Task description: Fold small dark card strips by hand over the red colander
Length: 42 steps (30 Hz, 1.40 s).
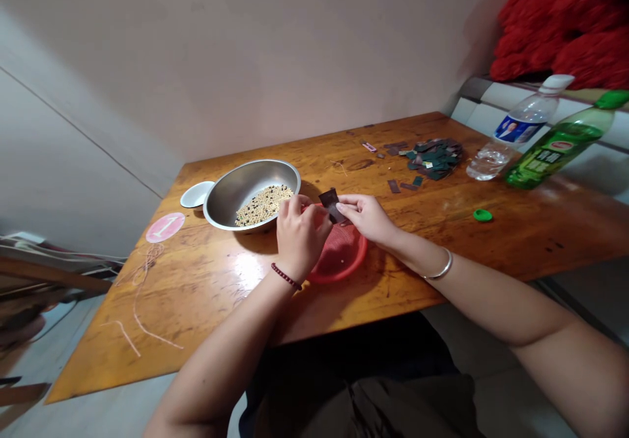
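Over a red mesh basket [357,255], my right hand [368,219] pinches a small dark rectangular piece [331,203] between thumb and fingers. Its material cannot be made out. My left hand [299,236] is close beside it, fingers curled and pressed together near the piece's lower left; what they grip, if anything, is hidden. Just behind my left hand stands a steel bowl [221,196] holding many pale and dark beads [265,203]. Part of the basket is covered by my hands, and a tiny light speck shows inside it.
A pile of dark green and brown pieces [435,160] lies at the back right, near a clear bottle [515,127], a green bottle [560,143] and a green cap [482,215]. Leftward are a white dish [196,194], a round pink tag [166,227] and loose string [140,317].
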### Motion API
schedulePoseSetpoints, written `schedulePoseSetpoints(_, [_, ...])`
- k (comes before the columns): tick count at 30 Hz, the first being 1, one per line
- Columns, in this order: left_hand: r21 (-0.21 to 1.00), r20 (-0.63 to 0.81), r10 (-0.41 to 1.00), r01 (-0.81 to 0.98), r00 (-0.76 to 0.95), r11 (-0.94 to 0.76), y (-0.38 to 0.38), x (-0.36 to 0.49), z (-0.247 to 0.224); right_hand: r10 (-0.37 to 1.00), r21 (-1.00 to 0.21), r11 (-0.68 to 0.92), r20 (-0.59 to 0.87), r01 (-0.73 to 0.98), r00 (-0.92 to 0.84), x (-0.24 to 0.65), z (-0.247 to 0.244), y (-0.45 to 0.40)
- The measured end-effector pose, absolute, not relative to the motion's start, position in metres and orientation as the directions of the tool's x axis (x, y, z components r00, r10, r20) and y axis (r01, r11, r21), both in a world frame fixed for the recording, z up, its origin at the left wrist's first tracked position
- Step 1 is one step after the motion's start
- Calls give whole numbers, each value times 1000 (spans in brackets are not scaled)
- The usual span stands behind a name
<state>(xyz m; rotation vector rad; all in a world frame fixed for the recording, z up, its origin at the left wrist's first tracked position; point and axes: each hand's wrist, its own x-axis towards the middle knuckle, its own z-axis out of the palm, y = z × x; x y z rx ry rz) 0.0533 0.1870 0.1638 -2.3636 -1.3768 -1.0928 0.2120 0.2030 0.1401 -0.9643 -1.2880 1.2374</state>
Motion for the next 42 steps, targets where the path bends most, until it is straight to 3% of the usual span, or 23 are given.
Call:
schedulePoseSetpoints(15, [212,642,692,791,329,-573,184,55,162,979,-982,152,166,-115,-118,212,141,202])
schedulePoseSetpoints(21, [232,663,702,820,261,-524,188,52,166,983,-984,144,154,-102,-97,214,142,203])
schedulePoseSetpoints(26, [483,646,750,683,145,-548,187,50,174,978,-976,191,198,-108,-63,214,145,203])
schedulePoseSetpoints(30, [657,523,840,558,147,-507,187,51,175,981,-972,193,195,-132,-8,214,147,204])
schedulePoseSetpoints(36, [765,283,928,528,241,-370,185,55,169,988,-974,155,153,-167,22,213,149,203])
schedulePoseSetpoints(42, [774,318,926,508,203,-377,187,52,175,998,-976,64,68,-207,-11,213,153,201])
